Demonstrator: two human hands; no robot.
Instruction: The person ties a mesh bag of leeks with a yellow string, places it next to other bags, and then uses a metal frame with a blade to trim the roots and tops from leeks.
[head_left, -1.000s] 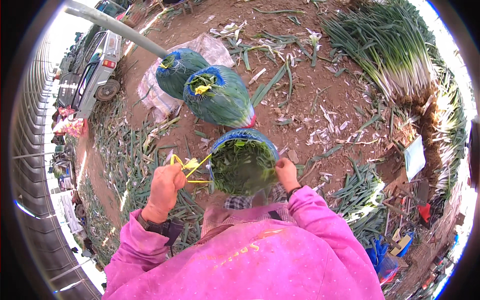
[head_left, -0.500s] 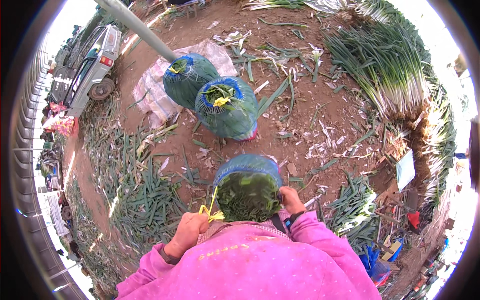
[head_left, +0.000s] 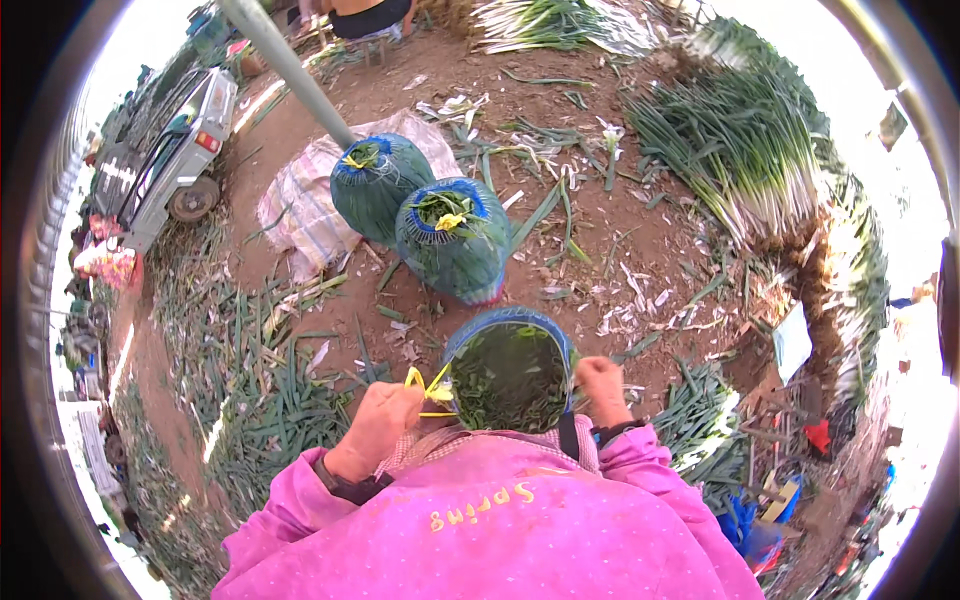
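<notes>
Right in front of me stands an open blue mesh bag (head_left: 490, 322) packed with cut green leaves (head_left: 508, 385). My left hand (head_left: 375, 428), at the bag's left, is closed on a yellow cord (head_left: 430, 390) that runs to the bag's rim. At the right side of the rim, my right hand (head_left: 602, 390) is closed, its fingertips on the mesh edge. Beyond stand two filled green mesh bags, a nearer one (head_left: 455, 255) and a farther one (head_left: 378, 205), both upright with yellow ties at their blue tops.
A pale woven sack (head_left: 300, 215) lies under the farther bag, beside a metal pole (head_left: 290, 75). Long green onions (head_left: 740, 150) are heaped at the right. Leaf scraps (head_left: 270, 380) cover the ground at left. A small truck (head_left: 185, 160) stands far left; a person (head_left: 370, 20) sits at the back.
The open bag's mouth has shifted slightly right and now shows rounder. My right hand has moved a little right with it. My left hand has risen slightly, still on the cord.
</notes>
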